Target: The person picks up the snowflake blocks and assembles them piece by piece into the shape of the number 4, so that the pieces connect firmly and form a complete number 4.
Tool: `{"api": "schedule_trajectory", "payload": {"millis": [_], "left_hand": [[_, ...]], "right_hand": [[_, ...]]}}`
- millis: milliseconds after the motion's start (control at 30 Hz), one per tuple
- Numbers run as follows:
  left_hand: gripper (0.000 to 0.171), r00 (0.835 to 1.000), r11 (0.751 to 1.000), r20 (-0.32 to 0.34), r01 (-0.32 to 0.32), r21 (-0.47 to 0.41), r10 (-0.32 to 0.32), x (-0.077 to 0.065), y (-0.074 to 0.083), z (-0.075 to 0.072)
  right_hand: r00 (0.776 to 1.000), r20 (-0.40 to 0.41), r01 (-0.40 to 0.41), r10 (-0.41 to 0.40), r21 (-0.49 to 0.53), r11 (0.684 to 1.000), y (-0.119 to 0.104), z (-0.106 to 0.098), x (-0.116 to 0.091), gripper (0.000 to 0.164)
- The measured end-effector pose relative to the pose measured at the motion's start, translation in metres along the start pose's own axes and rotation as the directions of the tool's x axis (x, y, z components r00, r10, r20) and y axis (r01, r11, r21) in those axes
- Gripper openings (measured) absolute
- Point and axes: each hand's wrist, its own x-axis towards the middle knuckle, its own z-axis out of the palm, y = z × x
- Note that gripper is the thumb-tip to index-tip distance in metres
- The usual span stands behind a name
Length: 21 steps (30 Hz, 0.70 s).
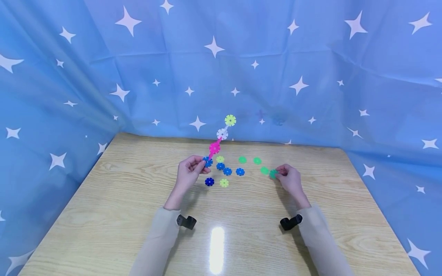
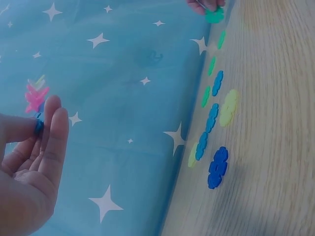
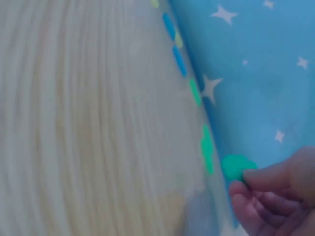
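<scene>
My left hand [image 1: 189, 171] pinches a blue notched disc [image 1: 207, 161] between thumb and fingertips. That disc is the near end of a joined chain: a pink part [image 1: 215, 148], a white disc [image 1: 222, 134] and a yellow-green disc [image 1: 230, 120] slant up and away from it. In the left wrist view the chain's pink part [image 2: 36, 98] shows above the fingers. My right hand [image 1: 291, 179] pinches a green disc [image 1: 273, 174] by its edge. In the right wrist view this green disc [image 3: 238, 167] sticks out past the thumb, above the table.
Loose discs lie on the wooden table [image 1: 138, 230] between the hands: several blue, a dark blue disc [image 1: 209, 181], yellow-green ones such as this disc [image 1: 224, 183], and green ones such as this disc [image 1: 243, 160]. A star-printed blue cloth [image 1: 262, 76] hangs behind the table.
</scene>
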Motion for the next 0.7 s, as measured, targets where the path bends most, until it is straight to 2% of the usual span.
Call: {"api": "schedule_trajectory", "payload": {"millis": [133, 300, 433, 567, 700], "left_hand": [[0.009, 1.000, 1.000, 0.004, 0.004, -0.031, -0.004, 0.000, -0.001, 0.001], [0.010, 1.000, 0.999, -0.001, 0.024, -0.043, -0.024, -0.001, 0.000, 0.003], [0.010, 0.999, 0.999, -0.002, 0.035, -0.025, -0.036, -0.002, 0.000, 0.006], [0.010, 0.999, 0.999, -0.002, 0.042, -0.017, -0.042, -0.002, 0.001, 0.009], [0.010, 0.999, 0.998, 0.008, 0.049, -0.028, -0.049, -0.002, 0.002, 0.013]], "right_hand": [[0.999, -0.017, 0.036, -0.034, 0.116, 0.993, -0.016, 0.001, -0.009, 0.011], [0.994, -0.004, 0.104, -0.107, 0.285, 0.953, -0.039, 0.008, -0.019, 0.011], [0.984, 0.010, 0.161, -0.179, 0.382, 0.910, -0.064, 0.012, -0.029, 0.011], [0.961, 0.008, 0.246, -0.277, 0.434, 0.867, -0.092, 0.016, -0.040, 0.010], [0.931, -0.030, 0.328, -0.364, 0.506, 0.798, -0.110, 0.026, -0.048, 0.009]]}}
